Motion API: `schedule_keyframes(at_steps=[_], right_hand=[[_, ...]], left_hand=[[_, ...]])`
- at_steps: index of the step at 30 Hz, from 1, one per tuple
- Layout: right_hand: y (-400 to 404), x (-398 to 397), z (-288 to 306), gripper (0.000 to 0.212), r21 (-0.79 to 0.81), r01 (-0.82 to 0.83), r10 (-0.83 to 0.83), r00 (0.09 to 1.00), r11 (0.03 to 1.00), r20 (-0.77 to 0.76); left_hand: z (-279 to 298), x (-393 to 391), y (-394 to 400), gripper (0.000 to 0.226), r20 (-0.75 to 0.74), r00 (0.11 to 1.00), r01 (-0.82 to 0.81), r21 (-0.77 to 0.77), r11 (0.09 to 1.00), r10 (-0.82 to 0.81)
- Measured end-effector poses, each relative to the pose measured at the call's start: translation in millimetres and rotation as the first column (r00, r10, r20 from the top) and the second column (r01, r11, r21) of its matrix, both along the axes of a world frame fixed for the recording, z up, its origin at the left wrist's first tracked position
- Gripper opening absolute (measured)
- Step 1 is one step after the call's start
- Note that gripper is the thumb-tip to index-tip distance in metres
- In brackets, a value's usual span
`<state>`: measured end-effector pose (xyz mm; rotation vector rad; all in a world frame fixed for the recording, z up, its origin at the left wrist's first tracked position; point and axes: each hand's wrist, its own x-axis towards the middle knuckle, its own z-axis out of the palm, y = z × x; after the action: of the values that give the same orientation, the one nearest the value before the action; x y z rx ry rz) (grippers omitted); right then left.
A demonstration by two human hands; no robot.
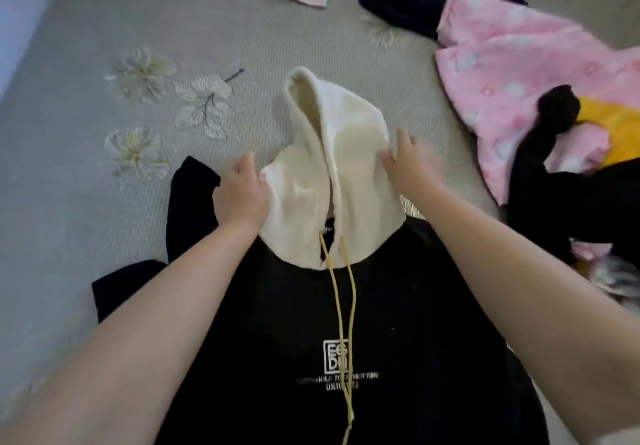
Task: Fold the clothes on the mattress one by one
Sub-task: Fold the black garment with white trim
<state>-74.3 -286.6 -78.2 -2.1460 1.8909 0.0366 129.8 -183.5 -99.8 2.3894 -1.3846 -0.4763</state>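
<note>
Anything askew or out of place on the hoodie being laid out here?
The black hoodie lies front up, but its left sleeve is bunched crookedly beside the left hand, not spread flat.

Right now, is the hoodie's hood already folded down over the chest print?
No: the cream hood lies stretched away from the black hoodie body, held at its sides by the left hand and right hand.

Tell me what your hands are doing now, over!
Left hand and right hand grip the cream hood, one each side. Black hoodie lies face up on mattress. Unfolded pile to the right, not blocking.
</note>
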Motion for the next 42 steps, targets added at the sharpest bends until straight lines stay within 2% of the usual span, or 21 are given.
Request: schedule_keyframes(at_steps=[1,3,6,8,11,13,15,17,19,22,24,26,27,29,31,34,36,38,41,42], right_hand=[[3.9,1.2,-8.6,0.045,0.085,0.026,-0.020,0.997,0.996,-0.072],[23.6,0.0,-24.8,0.047,0.157,-0.002,0.026,0.988,0.988,-0.150],[79.8,-9.6,-54.6,0.050,0.079,-0.177,0.184,0.979,0.981,-0.089],[128.2,-16.2,-69.6,0.052,0.017,-0.314,0.314,0.949,0.949,-0.016],[187.3,-18.0,-88.5,0.053,-0.006,-0.480,0.480,0.877,0.877,0.011],[213.3,-21.1,-102.2,0.054,0.138,-0.503,0.505,0.863,0.853,0.018],[225.9,-30.7,-116.4,0.056,0.259,-0.452,0.465,0.885,0.853,0.014],[228.9,-36.1,-122.7,0.056,0.268,-0.440,0.464,0.885,0.857,-0.034],[228.7,-32.0,-118.6,0.055,0.273,-0.412,0.437,0.899,0.869,-0.034],[239.4,-18.6,-104.1,0.056,0.286,-0.359,0.372,0.928,0.888,0.011],[257.8,-11.7,-94.6,0.058,0.278,-0.382,0.386,0.921,0.881,0.042],[280.7,-7.8,-88.0,0.059,0.292,-0.425,0.424,0.903,0.857,0.073],[292.8,-6.5,-85.8,0.059,0.302,-0.459,0.457,0.886,0.835,0.081],[314.5,-5.0,-84.6,0.058,0.340,-0.546,0.562,0.825,0.766,0.059],[329.5,-6.0,-86.5,0.058,0.403,-0.600,0.651,0.759,0.691,0.014],[333.7,-6.4,-87.4,0.058,0.475,-0.607,0.695,0.719,0.637,-0.014],[328.8,-5.7,-83.0,0.056,0.489,-0.598,0.662,0.747,0.635,0.054],[320.7,-7.4,-74.0,0.052,0.493,-0.571,0.556,0.808,0.656,0.196],[304.0,-21.3,-58.8,0.046,0.501,-0.447,0.295,0.887,0.741,0.356],[297.4,-29.3,-53.8,0.044,0.508,-0.372,0.190,0.908,0.777,0.374]], left_hand=[[-6.7,-1.9,3.8,0.044,0.046,0.999,0.011,0.076,0.997,-0.014],[-16.9,-7.9,21.1,0.052,0.152,0.980,0.107,0.141,0.984,-0.128],[-35.5,-19.8,69.8,0.053,0.211,0.909,0.339,0.127,0.932,-0.359],[-44.7,-23.4,103.1,0.054,0.218,0.891,0.367,0.168,0.915,-0.398],[-55.6,-20.5,134.6,0.057,0.173,0.918,0.292,0.317,0.902,-0.358],[-58.6,-17.3,144.0,0.059,0.130,0.935,0.268,0.345,0.899,-0.329],[-49.9,-17.3,154.1,0.061,0.071,0.937,0.305,0.313,0.900,-0.342],[-32.1,-18.9,174.0,0.064,0.034,0.929,0.356,0.202,0.913,-0.370],[-17.0,-21.7,206.1,0.065,0.143,0.924,0.348,0.072,0.935,-0.355],[-4.2,-21.0,262.0,0.072,0.244,0.947,0.196,0.082,0.977,-0.210],[-2.7,-18.2,296.9,0.077,0.184,0.982,0.011,0.181,0.983,-0.045],[-3.4,-18.9,328.2,0.077,0.071,0.988,-0.151,0.330,0.932,0.135],[-5.3,-20.2,342.3,0.072,0.029,0.976,-0.207,0.400,0.893,0.214],[-12.3,-24.5,366.7,0.046,0.004,0.955,-0.260,0.494,0.830,0.297],[-15.9,-29.4,384.1,0.021,-0.023,0.956,-0.247,0.477,0.843,0.293],[-14.4,-31.2,395.5,0.039,-0.191,0.921,-0.252,0.372,0.893,0.339],[-6.4,-31.8,393.0,0.032,-0.321,0.864,-0.296,0.300,0.907,0.389],[10.5,-37.7,382.1,0.015,-0.478,0.766,-0.361,0.233,0.903,0.430],[41.1,-49.8,344.3,0.021,-0.733,0.574,-0.448,0.093,0.889,0.365],[50.3,-51.3,326.9,0.021,-0.816,0.480,-0.485,0.060,0.872,0.323]])
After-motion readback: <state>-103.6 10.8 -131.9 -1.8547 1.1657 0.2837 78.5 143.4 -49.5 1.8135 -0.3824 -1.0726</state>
